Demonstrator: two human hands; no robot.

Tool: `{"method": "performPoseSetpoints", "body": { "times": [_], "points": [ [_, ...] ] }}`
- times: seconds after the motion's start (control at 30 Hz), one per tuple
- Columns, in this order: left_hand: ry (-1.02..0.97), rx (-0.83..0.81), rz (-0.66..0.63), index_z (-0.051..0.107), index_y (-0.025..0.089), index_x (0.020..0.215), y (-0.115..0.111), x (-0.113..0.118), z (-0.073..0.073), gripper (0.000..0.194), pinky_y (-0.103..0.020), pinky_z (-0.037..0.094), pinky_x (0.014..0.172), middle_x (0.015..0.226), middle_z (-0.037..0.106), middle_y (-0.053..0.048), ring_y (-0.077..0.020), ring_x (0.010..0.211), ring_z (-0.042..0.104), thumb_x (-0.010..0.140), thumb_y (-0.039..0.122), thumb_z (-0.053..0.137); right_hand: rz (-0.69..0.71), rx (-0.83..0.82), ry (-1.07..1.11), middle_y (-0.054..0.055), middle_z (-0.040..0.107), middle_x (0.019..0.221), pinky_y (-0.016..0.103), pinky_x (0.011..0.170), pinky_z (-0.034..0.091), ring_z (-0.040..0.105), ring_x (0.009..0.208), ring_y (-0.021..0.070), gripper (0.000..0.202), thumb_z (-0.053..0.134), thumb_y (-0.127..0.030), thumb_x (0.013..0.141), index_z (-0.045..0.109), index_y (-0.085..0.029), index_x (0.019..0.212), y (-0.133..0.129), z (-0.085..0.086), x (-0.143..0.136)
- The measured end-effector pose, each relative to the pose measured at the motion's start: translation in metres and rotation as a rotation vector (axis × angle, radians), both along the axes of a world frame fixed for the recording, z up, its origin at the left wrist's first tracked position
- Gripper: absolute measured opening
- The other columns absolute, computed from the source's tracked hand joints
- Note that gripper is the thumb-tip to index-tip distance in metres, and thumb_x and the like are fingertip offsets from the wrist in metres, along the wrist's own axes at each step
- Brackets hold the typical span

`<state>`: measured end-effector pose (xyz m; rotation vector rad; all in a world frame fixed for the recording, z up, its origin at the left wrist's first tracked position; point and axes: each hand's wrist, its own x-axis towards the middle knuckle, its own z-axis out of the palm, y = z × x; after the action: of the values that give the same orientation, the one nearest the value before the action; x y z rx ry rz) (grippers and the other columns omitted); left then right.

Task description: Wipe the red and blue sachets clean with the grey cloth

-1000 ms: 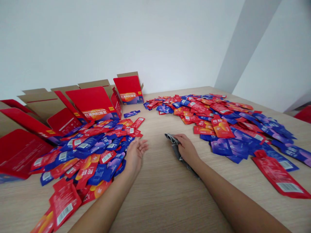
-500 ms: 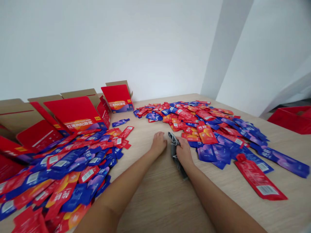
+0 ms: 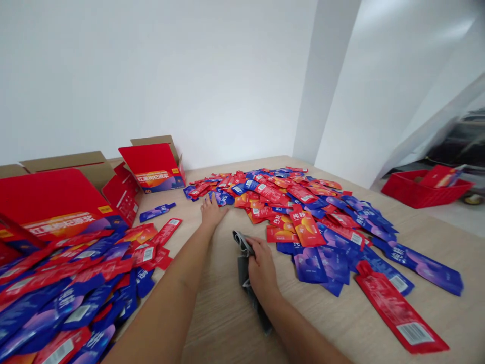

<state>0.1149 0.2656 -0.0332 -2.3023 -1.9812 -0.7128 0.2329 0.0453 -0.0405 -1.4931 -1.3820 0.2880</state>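
Grey cloth: the folded grey cloth (image 3: 243, 272) stands on edge near the middle of the table, its looped end pointing away from me; I take it for fabric, though blur hides the weave.
Right hand: my right hand (image 3: 262, 268) is closed around the cloth's side, thumb and fingers pressing the folds together.
Left hand: my left hand (image 3: 212, 211) is stretched forward at the near left end of the far pile, fingers partly spread by a blue pouch (image 3: 224, 198); I cannot tell whether they press or pinch it.
Good handling: I would keep the right grip light and the folds together, and lay the left fingertips flat on one pouch, since slick packets probably slide over one another.
Far pile: red and blue pouches (image 3: 273, 194) overlap loosely from my left fingertips round to the right of the cloth; a careless sweep could scatter the edge.
Near pile: a second heap (image 3: 76, 293) lies left of my left forearm, so a low elbow might drag it.
Strays: one blue packet (image 3: 157, 212) lies before the back box (image 3: 151, 169); a red packet (image 3: 397, 308) lies right of my right forearm.
Boxes: the large open carton (image 3: 41, 202) stands behind the near heap, limiting room leftward.
Beyond: a red crate (image 3: 407, 191) sits past the table's (image 3: 220, 313) right edge.
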Motion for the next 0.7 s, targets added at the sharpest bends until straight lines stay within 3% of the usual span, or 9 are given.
{"method": "performPoseSetpoints", "body": {
  "times": [0.17,0.3,0.53,0.7],
  "points": [
    [0.076,-0.098,-0.094,0.030,0.026,0.141,0.029,-0.005,0.001,0.075,-0.058,0.028,0.099,0.149,0.025,-0.016,-0.0390,0.130,0.031,0.077,0.062,0.047,-0.007,-0.082,-0.033,0.008,0.060,0.110,0.037,0.090,0.045,0.053,0.104,0.0219,0.056,0.036,-0.003,0.068,0.062,-0.024,0.113,0.000,0.005,-0.003],
    [0.114,-0.116,-0.161,0.040,0.028,0.136,0.022,-0.011,0.001,0.060,-0.052,0.028,0.101,0.146,0.033,-0.013,-0.0356,0.128,0.036,0.083,0.055,0.043,0.001,-0.072,0.040,0.007,0.059,0.110,0.035,0.093,0.043,0.053,0.105,0.0205,0.053,0.036,-0.003,0.067,0.063,-0.023,0.109,0.000,0.008,-0.003],
    [0.070,-0.052,-0.255,0.045,0.025,0.132,-0.041,-0.022,0.004,0.050,-0.044,0.030,0.102,0.140,0.042,-0.010,-0.0290,0.125,0.040,0.086,0.042,0.047,0.012,-0.007,0.136,0.008,0.060,0.107,0.039,0.096,0.040,0.052,0.105,0.0221,0.048,0.036,-0.006,0.070,0.063,-0.023,0.106,0.001,0.007,-0.001],
    [-0.294,0.129,-0.444,0.056,0.022,0.116,-0.115,-0.031,0.015,0.034,-0.035,0.036,0.098,0.116,0.058,-0.009,-0.0208,0.111,0.050,0.091,0.036,0.038,0.031,0.040,0.235,0.008,0.060,0.104,0.042,0.097,0.038,0.051,0.104,0.0227,0.044,0.037,-0.009,0.071,0.063,-0.023,0.103,0.002,0.009,0.003]
  ]
}}
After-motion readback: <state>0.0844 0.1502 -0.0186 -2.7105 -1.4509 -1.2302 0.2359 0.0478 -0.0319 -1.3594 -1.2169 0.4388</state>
